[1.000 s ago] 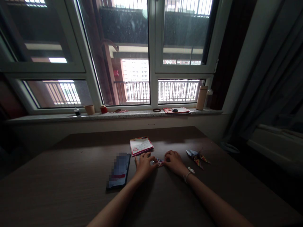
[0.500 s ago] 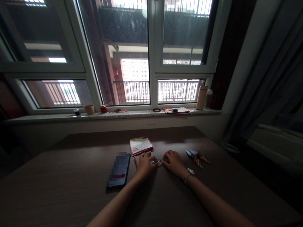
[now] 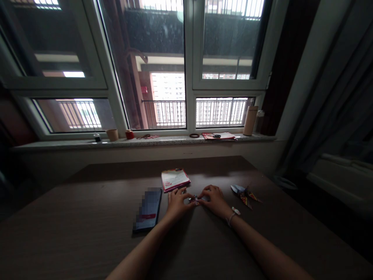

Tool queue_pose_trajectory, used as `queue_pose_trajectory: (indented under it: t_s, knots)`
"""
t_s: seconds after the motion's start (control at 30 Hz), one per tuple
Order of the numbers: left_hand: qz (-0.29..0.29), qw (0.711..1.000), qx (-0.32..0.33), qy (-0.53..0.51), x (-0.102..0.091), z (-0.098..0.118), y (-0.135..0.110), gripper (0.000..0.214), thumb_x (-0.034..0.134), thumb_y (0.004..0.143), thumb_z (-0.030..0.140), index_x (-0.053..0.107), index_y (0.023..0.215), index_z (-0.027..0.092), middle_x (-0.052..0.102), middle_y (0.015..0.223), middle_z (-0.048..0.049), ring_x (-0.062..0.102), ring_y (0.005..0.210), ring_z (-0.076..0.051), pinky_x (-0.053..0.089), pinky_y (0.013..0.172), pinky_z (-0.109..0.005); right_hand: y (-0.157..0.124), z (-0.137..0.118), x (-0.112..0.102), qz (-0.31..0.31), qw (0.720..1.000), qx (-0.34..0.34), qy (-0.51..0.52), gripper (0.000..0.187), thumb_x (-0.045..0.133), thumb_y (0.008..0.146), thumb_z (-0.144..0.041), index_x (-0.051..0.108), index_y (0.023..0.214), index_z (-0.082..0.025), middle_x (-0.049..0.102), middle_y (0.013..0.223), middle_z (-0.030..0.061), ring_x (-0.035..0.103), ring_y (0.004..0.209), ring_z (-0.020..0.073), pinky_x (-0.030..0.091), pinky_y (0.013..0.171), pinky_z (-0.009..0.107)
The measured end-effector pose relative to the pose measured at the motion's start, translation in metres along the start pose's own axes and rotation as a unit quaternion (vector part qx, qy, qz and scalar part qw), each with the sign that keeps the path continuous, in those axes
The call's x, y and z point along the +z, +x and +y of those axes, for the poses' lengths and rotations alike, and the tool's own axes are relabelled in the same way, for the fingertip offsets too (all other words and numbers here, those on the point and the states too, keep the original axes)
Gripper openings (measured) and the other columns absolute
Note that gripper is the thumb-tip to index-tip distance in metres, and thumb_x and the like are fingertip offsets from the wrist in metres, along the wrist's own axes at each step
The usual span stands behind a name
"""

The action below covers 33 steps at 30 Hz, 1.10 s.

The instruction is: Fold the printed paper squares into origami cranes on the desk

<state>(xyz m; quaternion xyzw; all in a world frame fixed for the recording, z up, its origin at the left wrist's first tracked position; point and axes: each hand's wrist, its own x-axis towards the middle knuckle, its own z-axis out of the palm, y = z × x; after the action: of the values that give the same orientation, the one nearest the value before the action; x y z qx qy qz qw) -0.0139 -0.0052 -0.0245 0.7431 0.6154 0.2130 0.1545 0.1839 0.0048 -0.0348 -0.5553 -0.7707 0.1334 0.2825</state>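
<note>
Between my two hands, on the brown table [image 3: 96,202], is a small piece of patterned folded paper [image 3: 196,200], mostly covered by fingers. My left hand [image 3: 178,203] grips its left side with thumb and fingertips. From the other side my right hand [image 3: 214,200] pinches it, a pale bracelet on that wrist. Left of my left hand lies a phone [image 3: 150,212], its screen partly blurred out. Just beyond that hand is a stack of printed paper sheets [image 3: 175,180] with red edges. A folded paper figure [image 3: 246,195] with pointed ends rests to the right.
Along the stone windowsill [image 3: 171,140] stand a tan cup [image 3: 112,135], a small red jar [image 3: 129,134], a dark ring [image 3: 194,135], red-edged papers [image 3: 227,135] and a tall tan bottle [image 3: 250,121]. Large windows rise behind. A curtain [image 3: 329,101] hangs at the right.
My fingertips have drawn slightly closer together over the folded paper, and less of it shows. The whole view has shifted a little; the other things lie as before.
</note>
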Motion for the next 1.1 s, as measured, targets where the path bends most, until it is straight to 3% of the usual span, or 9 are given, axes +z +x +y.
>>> queue_pose_trajectory:
  t_s: [0.27,1.1]
  knots:
    - [0.003,1.0,0.009,-0.013,0.0014,-0.0037,0.0017,0.031,0.068,0.074,0.051,0.074,0.102,0.039,0.054,0.138,0.0011,0.033,0.134,-0.033,0.024,0.112,-0.049,0.0003,-0.0006,0.001,0.008,1.0,0.005,0.008,0.02,0.067,0.08,-0.047,0.075,0.089,-0.032,0.061,0.109,0.0037,0.049,0.11,0.023,0.032,0.098,0.035]
    - [0.024,1.0,-0.012,0.01,0.0008,0.0051,0.0014,0.02,0.068,0.076,0.045,0.076,0.093,0.036,0.057,0.135,0.0016,0.038,0.13,-0.028,0.025,0.11,-0.045,0.001,-0.0013,0.002,-0.002,1.0,0.013,0.009,0.021,0.063,0.083,-0.047,0.076,0.088,-0.03,0.061,0.111,0.0036,0.049,0.111,0.0226,0.032,0.098,0.035]
